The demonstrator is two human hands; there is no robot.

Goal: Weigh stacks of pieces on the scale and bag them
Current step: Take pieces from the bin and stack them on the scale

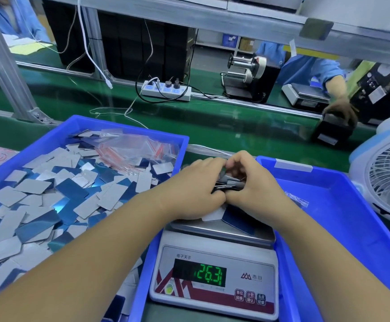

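Head view, items as seen from beside the bench.

1. Left hand [196,189]: fingers curled, closed round one side of a stack of pieces [232,182].
2. Right hand [255,182]: fingers curled over the same stack from the other side, thumbs of both hands meeting below it. The stack sits between the two hands, above the scale's platter.
3. Digital scale [215,282]: directly beneath and nearer than the hands, green display reading 26.3; a grey piece and a blue piece [238,220] lie on the platter under the wrists.
4. Blue tray [129,129]: left of the left hand, heaped with loose grey and blue pieces and clear zip bags [138,147].
5. Second blue tray [342,205]: right of the right hand, one clear bag inside.
6. White fan [389,182]: far right.
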